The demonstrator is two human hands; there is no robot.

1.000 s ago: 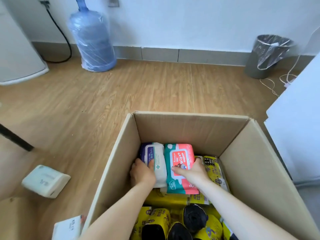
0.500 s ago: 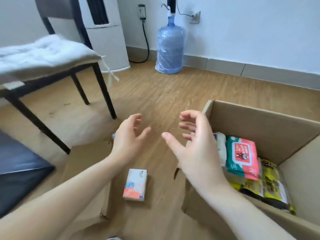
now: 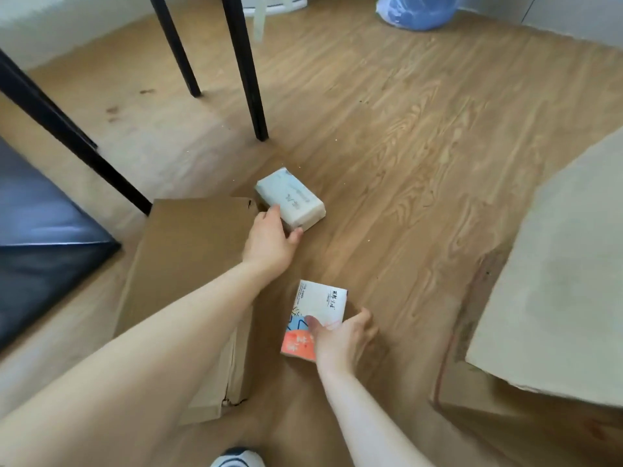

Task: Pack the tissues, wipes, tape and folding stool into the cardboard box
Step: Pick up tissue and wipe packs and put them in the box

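Both tissue packs were on the floor. Left hand [image 3: 269,242] had its fingers wrapped round the pale green pack [image 3: 290,203], right hand [image 3: 340,335] clamped the orange-and-white pack [image 3: 317,315]; cardboard box [image 3: 553,298] sat off right.

A warm-brown wood-grain plank floor [image 3: 387,123] fills nearly the whole view, lit evenly by soft daylight, with small pale crumbs scattered near its middle and a few dark smudges toward the upper left. 2 slim black metal chair legs [image 3: 246,79] come down from the top edge and stand on the boards; 2 more black legs [image 3: 64,129] slant in from the left edge. A dark blue-black padded cushion [image 3: 43,244] fills the left side, low to the floor. At the top right, a blue plastic-wrapped water jug [image 3: 416,11] rests on the floor beside a grey skirting board [image 3: 546,15].
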